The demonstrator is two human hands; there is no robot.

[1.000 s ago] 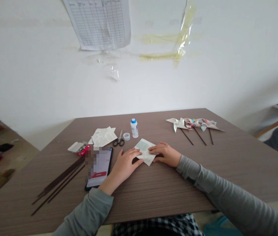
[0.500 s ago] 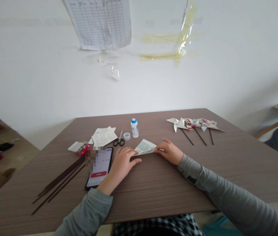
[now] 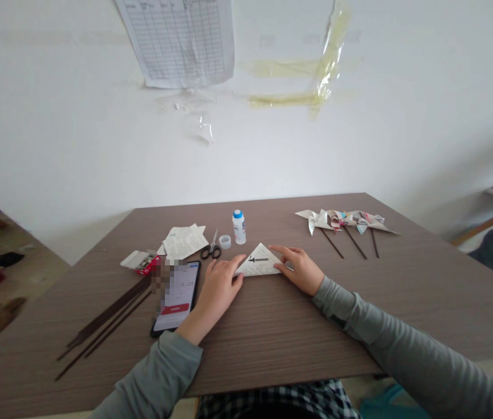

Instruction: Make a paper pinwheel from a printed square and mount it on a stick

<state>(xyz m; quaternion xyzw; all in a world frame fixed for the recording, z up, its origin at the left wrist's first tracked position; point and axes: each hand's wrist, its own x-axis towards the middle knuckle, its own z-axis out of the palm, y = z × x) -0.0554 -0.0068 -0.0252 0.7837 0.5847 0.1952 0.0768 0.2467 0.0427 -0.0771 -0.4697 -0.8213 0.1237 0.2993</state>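
Note:
A printed sheet of paper folded into a triangle (image 3: 258, 263) rests on the table in front of me, its point facing the wall. At its left corner, my left hand (image 3: 221, 286) has the thumb and index finger closed on the edge. My right hand (image 3: 301, 269) pinches the right corner, with the thumb on the paper and the index finger along the slanted side. Beyond the triangle stand a white glue bottle (image 3: 239, 227) with a blue top and a small clear cap (image 3: 225, 242). Black-handled scissors (image 3: 211, 249) lie left of the cap.
Left of my left hand are a phone (image 3: 177, 297), dark thin sticks (image 3: 111, 317), an open red-and-white box (image 3: 144, 263) and loose printed papers (image 3: 184, 242). Several paper pinwheels (image 3: 346, 220) on sticks lie at the back right. The wall (image 3: 264, 163) borders the table's far edge.
The paper now lies as a flatter, neater triangle showing a different printed face with a dark picture. My left index finger has lifted along its left side; my right fingers have spread slightly.

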